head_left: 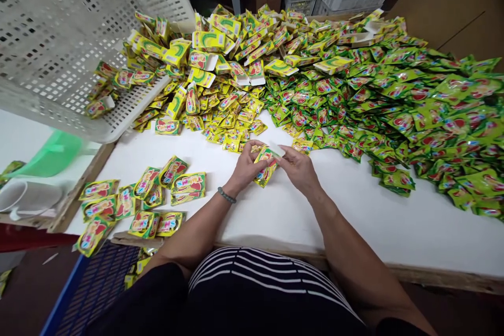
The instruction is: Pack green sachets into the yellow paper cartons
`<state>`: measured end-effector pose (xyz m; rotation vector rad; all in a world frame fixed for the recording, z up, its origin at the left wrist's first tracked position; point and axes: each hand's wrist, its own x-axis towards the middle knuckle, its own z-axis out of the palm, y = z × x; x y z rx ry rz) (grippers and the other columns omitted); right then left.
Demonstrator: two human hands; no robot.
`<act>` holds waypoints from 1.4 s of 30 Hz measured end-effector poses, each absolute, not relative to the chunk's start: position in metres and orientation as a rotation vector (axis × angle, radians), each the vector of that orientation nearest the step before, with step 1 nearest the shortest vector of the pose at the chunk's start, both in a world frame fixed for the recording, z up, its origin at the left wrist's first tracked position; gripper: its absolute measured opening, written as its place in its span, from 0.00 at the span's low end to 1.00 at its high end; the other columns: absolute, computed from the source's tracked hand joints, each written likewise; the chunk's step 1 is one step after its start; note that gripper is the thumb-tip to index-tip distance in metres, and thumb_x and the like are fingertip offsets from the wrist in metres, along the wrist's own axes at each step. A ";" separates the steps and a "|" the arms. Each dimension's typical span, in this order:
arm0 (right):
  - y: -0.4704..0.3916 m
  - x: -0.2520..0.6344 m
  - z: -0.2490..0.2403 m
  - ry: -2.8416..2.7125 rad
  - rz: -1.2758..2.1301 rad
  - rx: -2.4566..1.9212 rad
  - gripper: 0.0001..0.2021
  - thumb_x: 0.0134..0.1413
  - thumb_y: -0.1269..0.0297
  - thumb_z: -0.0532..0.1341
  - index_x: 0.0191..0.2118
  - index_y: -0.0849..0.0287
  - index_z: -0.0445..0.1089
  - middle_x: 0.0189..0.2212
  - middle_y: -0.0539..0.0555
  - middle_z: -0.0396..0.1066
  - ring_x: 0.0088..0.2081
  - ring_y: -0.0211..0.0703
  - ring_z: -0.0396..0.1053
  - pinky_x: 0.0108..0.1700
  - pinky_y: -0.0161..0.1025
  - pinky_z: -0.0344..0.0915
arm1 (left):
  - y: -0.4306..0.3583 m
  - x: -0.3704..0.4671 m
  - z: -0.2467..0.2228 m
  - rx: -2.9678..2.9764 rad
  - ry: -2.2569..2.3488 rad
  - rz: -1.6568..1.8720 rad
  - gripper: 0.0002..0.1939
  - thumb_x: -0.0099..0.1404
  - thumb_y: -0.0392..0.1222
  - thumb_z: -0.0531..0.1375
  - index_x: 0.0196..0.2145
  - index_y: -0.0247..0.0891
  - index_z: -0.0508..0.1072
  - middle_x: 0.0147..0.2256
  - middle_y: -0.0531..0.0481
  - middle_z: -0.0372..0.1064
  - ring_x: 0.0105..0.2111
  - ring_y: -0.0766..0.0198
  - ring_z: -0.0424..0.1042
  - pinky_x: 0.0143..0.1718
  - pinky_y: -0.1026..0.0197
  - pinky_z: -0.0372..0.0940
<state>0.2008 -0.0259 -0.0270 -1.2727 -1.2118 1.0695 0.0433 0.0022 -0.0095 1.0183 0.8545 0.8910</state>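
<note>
Over the middle of the white table, my left hand (244, 169) is closed around a small yellow-and-green printed carton box (268, 172). My right hand (300, 169) pinches the white flap at the box's upper right end, which stands up. Whether anything is inside the box cannot be seen. Just beyond my hands lie small yellow sachets (232, 140). Behind these is a heap of yellow cartons (208, 40), several with white end flaps open. Green sachets with a red fruit print (338, 100) are piled from the centre to the right.
A white perforated crate (118, 134) leans on its side at the left, cartons inside. Several cartons (188, 184) lie at front left. A white mug (31, 197) and green plastic scoop (55, 155) sit further left. Below the wooden table edge is a blue crate (84, 283).
</note>
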 end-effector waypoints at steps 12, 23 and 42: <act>-0.023 0.207 -0.031 -0.956 1.222 -1.276 0.15 0.37 0.52 0.71 0.29 0.57 0.78 0.26 0.50 0.77 0.29 0.41 0.71 0.37 0.40 0.68 | 0.002 0.044 -0.010 1.061 0.917 0.831 0.31 0.45 0.47 0.72 0.41 0.39 0.62 0.22 0.58 0.70 0.19 0.70 0.68 0.23 0.68 0.61; -0.032 0.203 -0.018 -1.345 0.924 -1.337 0.12 0.53 0.55 0.61 0.36 0.52 0.80 0.40 0.52 0.79 0.45 0.50 0.74 0.52 0.49 0.68 | 0.004 0.038 -0.008 1.096 0.919 0.875 0.29 0.48 0.50 0.71 0.43 0.38 0.66 0.20 0.58 0.68 0.18 0.71 0.66 0.22 0.68 0.59; 0.002 0.240 -0.035 -1.366 0.324 -1.723 0.25 0.55 0.69 0.51 0.59 0.59 0.66 0.57 0.59 0.68 0.59 0.52 0.62 0.63 0.54 0.55 | 0.029 -0.025 0.043 1.963 1.598 0.331 0.13 0.54 0.46 0.64 0.38 0.40 0.74 0.23 0.52 0.69 0.24 0.62 0.67 0.26 0.63 0.57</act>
